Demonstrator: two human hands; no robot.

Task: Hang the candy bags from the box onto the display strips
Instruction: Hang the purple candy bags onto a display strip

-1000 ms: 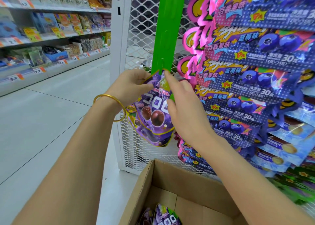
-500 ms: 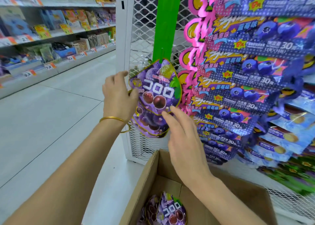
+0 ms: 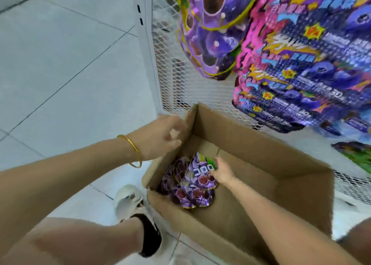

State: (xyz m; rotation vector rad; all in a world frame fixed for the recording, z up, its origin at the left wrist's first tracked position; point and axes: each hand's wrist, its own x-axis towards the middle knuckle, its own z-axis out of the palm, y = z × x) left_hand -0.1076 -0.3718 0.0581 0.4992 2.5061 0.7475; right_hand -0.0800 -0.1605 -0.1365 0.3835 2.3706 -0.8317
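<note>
Grape candy bags (image 3: 210, 33) already hang above the cardboard box (image 3: 261, 184); a small pile (image 3: 186, 194) lies inside it. The right hand (image 3: 222, 172) has its grip pinching the top bag (image 3: 198, 178); the left hand (image 3: 160, 136), grip relaxed and empty, hovers at the box's flap.

Stretches bare left arm (image 3: 80, 164) forward, thin gold bangle (image 3: 132, 150) on wrist, left hand (image 3: 160, 136) hanging with fingers loosely curled, holding nothing. Reaches right arm (image 3: 281, 214) lower, right hand (image 3: 222, 171) with bent fingertips touching purple foil candy bag (image 3: 198, 176); grip unclear through blur.
</note>
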